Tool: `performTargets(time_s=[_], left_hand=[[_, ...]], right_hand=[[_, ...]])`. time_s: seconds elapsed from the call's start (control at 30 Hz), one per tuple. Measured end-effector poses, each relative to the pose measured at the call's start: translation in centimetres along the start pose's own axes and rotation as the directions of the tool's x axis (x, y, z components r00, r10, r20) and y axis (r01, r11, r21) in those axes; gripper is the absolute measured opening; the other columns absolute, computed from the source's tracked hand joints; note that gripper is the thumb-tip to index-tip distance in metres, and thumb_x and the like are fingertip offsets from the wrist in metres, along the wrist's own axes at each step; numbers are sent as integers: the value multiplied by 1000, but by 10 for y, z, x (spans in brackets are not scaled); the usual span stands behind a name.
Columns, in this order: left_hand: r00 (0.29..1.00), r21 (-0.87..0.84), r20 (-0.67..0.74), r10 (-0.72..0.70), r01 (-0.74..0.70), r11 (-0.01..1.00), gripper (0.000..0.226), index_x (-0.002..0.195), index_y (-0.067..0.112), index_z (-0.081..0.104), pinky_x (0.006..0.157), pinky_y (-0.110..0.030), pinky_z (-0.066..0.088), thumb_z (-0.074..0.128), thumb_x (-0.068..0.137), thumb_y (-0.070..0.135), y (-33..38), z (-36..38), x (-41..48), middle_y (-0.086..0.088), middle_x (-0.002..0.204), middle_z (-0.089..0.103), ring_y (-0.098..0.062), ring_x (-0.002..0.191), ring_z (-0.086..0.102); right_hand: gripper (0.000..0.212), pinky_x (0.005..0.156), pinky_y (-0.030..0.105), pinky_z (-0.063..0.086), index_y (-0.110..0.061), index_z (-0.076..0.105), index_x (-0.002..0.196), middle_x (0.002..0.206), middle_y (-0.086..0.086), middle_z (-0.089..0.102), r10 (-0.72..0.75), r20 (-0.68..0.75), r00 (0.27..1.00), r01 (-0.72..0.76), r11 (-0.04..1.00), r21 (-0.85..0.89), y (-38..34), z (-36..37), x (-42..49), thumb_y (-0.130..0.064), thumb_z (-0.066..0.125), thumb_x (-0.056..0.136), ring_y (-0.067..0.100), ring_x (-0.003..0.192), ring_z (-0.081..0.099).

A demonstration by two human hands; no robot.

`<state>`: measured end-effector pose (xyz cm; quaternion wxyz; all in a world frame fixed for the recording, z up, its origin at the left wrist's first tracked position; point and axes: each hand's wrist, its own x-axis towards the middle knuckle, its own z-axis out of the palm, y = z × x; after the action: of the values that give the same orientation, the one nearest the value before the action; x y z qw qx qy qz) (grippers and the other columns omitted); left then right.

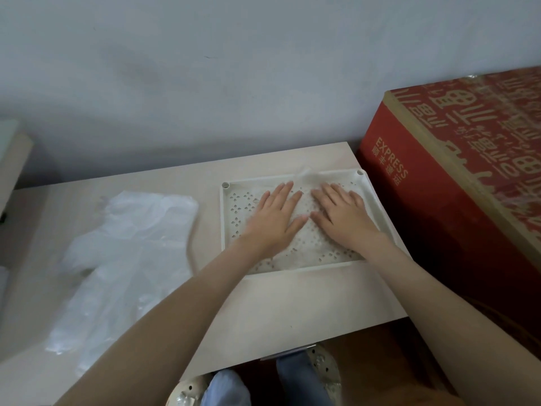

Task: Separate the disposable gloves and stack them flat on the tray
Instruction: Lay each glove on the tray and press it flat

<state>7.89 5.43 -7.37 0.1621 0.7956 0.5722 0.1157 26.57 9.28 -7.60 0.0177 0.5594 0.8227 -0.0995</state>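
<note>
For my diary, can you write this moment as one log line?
left hand, right hand: flat on glove | glove: in tray | glove pile: on table beside tray

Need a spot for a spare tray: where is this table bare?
Bare table: the strip before the tray, crossed by both forearms, and the band behind the glove pile. Crowded: left hand and right hand lie flat in the tray; the red box flanks its right.

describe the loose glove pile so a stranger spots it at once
Find the big red box on the right, then cross the pale table leftward past the perforated tray. The glove pile lies beyond it: the only crinkly clear plastic heap, directly on the tabletop.
</note>
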Motion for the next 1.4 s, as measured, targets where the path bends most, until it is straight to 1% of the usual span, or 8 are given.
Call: performTargets(time_s=[0.2, 0.37, 0.47, 0.6, 0.9, 1.07, 1.23, 1.4], left_hand=[[920, -28, -339, -196, 198, 980, 37, 128, 8, 53, 105, -44, 30, 45, 94, 18, -25, -47, -38, -17, 139, 43, -37, 126, 38], [738, -8, -364, -568, 607, 795, 36, 123, 3, 52, 94, -42, 34, 54, 91, 21, -71, -75, -102, -20, 124, 46, -37, 116, 40], [738, 104, -242, -629, 665, 740, 49, 119, 5, 50, 94, -40, 34, 55, 90, 45, -92, -84, -142, -16, 121, 46, -34, 114, 40], [769, 206, -64, -636, 634, 746, 51, 117, 13, 51, 94, -38, 35, 57, 87, 53, -118, -87, -172, -10, 121, 49, -30, 115, 42], [786, 78, -236, -572, 602, 795, 25, 116, 14, 55, 88, -32, 33, 53, 95, 27, -138, -83, -192, -5, 118, 55, -26, 109, 48], [821, 122, -171, -545, 566, 815, 39, 125, 11, 52, 89, -34, 39, 58, 92, 30, -143, -69, -190, -6, 123, 52, -27, 111, 48], [825, 103, -412, -386, 463, 880, 19, 70, 9, 62, 61, -34, 40, 73, 68, -5, -141, -65, -190, -5, 67, 59, -29, 62, 57], [807, 135, -566, -166, 290, 948, 19, 74, 11, 64, 62, -33, 43, 76, 71, -3, -136, -69, -189, -3, 76, 63, -24, 61, 56]], right_hand=[[43, 99, 42, 24, -12, 54, 131, 145, 8, 40, -25, -271, 962, 25, 1000, -4, -24, -27, -6, -23, 54, 90, 30, 125, 36], [44, 104, 37, 27, -11, 47, 136, 137, 8, 48, -96, -152, 984, 130, 963, 237, -87, -39, 1, -14, 49, 93, 27, 127, 36], [39, 105, 35, 31, -12, 48, 135, 133, 7, 51, -172, -49, 984, 178, 921, 348, -138, -39, 5, -18, 48, 97, 24, 128, 39], [52, 104, 38, 37, -14, 41, 141, 133, 8, 51, -198, 61, 978, 152, 885, 441, -200, -32, 11, -33, 56, 95, 25, 123, 46], [31, 66, 27, 36, -12, 57, 107, 97, 3, 56, -113, 102, 988, 52, 880, 472, -239, -5, 29, -32, 69, 87, 19, 85, 55], [43, 84, 31, 40, -9, 52, 114, 113, 6, 49, -68, -53, 996, 84, 900, 427, -248, 2, 36, -35, 70, 85, 23, 105, 48], [61, 97, 35, 31, -13, 47, 135, 130, 9, 45, -84, -164, 983, 131, 946, 296, -257, 1, 46, -42, 68, 85, 29, 122, 37], [56, 105, 38, 27, -18, 51, 135, 142, 3, 41, -65, -73, 995, 88, 922, 378, -263, -10, 58, -48, 59, 89, 26, 132, 30]])
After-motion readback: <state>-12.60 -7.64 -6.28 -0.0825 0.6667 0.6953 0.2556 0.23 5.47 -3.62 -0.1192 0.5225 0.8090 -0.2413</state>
